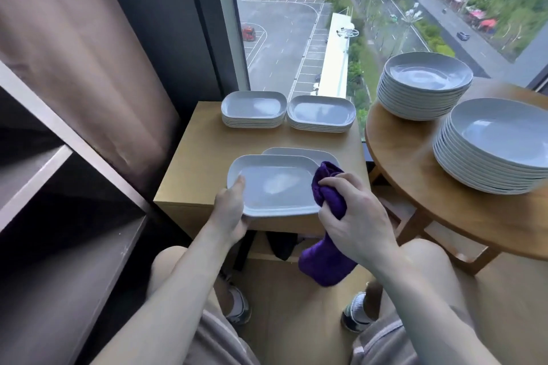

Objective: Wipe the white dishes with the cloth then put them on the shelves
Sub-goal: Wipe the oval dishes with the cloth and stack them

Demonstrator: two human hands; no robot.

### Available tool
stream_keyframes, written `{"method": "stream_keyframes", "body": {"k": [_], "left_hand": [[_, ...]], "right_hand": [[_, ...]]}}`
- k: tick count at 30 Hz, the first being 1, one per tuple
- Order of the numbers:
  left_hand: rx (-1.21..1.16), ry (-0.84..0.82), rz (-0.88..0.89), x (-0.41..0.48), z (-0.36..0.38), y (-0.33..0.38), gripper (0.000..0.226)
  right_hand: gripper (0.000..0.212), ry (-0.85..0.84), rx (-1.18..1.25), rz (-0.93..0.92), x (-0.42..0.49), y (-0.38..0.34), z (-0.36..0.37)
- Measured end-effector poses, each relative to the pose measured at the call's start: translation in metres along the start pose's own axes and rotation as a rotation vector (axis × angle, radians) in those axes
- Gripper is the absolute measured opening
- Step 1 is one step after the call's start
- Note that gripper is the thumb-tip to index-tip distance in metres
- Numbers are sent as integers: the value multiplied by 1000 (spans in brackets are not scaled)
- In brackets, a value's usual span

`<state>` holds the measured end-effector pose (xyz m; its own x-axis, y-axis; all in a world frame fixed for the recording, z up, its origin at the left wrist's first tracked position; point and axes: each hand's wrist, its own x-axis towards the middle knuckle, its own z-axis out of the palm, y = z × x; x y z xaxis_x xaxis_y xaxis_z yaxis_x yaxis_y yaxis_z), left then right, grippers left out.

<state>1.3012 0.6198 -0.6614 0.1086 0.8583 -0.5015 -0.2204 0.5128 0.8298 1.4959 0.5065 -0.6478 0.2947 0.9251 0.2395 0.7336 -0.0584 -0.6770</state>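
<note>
A white rectangular dish (275,184) juts past the near edge of the small wooden table (195,166). My left hand (229,210) grips its near left corner, thumb on the rim. My right hand (355,216) clutches a purple cloth (326,195), whose upper end touches the dish's right rim while the rest hangs below my fist. A second white dish (302,154) lies on the table right behind the held one, partly covered by it.
Two stacks of rectangular dishes (252,108) (321,112) stand at the table's far edge by the window. On the round wooden table (415,163) to the right are two tall stacks of round plates (424,84) (498,142). Dark shelves (74,187) run along the left.
</note>
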Motion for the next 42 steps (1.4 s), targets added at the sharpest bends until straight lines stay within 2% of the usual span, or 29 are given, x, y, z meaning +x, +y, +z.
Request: {"method": "stream_keyframes", "body": {"k": [5,13,18,21,28,32,37,40,42], "left_hand": [[129,96,28,35,24,13,24],[209,116,76,81,46,15,12],[556,160,297,93,43,12,15],[719,147,323,100,42,10,15],[891,146,303,122,44,2,27],[992,180,358,132,44,-2,40],[1178,229,379,142,44,4,46],[1142,233,456,153,66,21,28],[1118,216,416,165,93,33,13]], "right_hand": [[37,41,48,20,3,18,-6],[44,39,88,45,-2,43,-17],[47,72,136,64,7,53,-19],[44,82,168,61,12,56,-16],[43,66,227,48,23,61,-8],[43,74,240,46,31,67,-7],[43,90,251,45,41,78,-9],[44,120,272,61,48,86,-10],[44,126,284,64,54,89,-10]]}}
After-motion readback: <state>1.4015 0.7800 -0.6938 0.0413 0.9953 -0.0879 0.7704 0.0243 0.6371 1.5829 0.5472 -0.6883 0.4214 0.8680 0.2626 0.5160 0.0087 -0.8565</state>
